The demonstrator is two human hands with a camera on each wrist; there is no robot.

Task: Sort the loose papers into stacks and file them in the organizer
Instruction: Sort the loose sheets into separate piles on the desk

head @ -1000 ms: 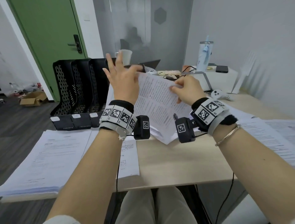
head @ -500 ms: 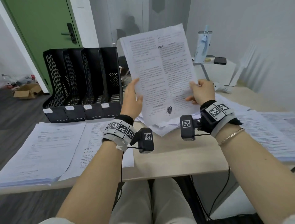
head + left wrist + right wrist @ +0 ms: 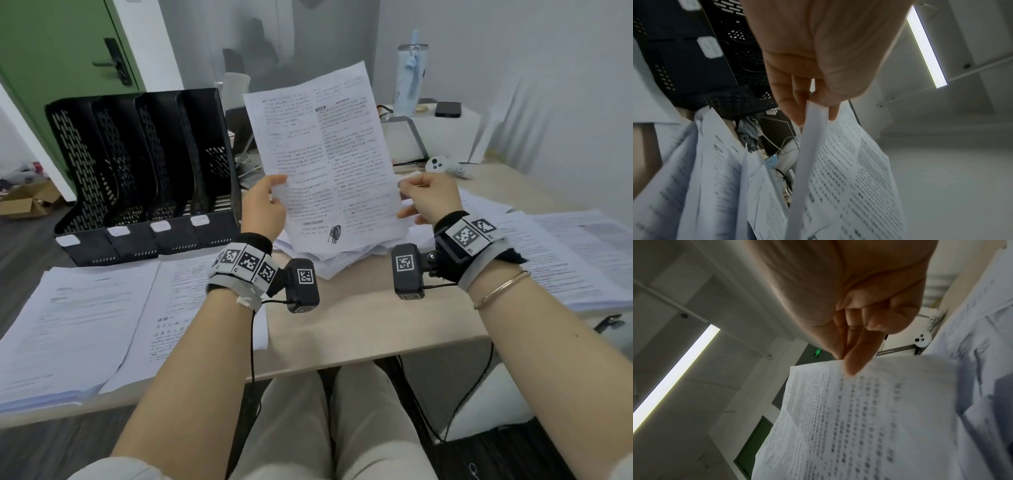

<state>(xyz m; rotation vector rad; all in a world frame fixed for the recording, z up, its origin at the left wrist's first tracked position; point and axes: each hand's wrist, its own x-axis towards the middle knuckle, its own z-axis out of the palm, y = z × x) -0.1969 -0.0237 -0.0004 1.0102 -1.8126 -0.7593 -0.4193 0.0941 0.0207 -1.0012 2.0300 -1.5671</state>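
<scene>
I hold a printed sheet of paper [image 3: 325, 154] upright in front of me, above the desk. My left hand [image 3: 265, 202] pinches its lower left edge [image 3: 813, 116] between thumb and fingers. My right hand [image 3: 428, 197] pinches the lower right edge [image 3: 849, 369]. Under the sheet lies a loose pile of papers [image 3: 329, 263]. The black organizer [image 3: 137, 171] with several upright slots stands at the back left, left of the sheet. Its slots look dark inside. Two flat stacks of papers [image 3: 75, 318] lie at the front left, and another stack [image 3: 582, 253] lies at the right.
A white box [image 3: 442, 137] with a phone and a tall tumbler [image 3: 411, 78] stands at the back right. A white controller [image 3: 442, 164] lies near it. Cables and a laptop sit behind the organizer. A green door [image 3: 58, 51] is at the far left.
Both hands lifted the sheet off the loose pile and turned it upright; since half a second ago it has dropped slightly lower and closer.
</scene>
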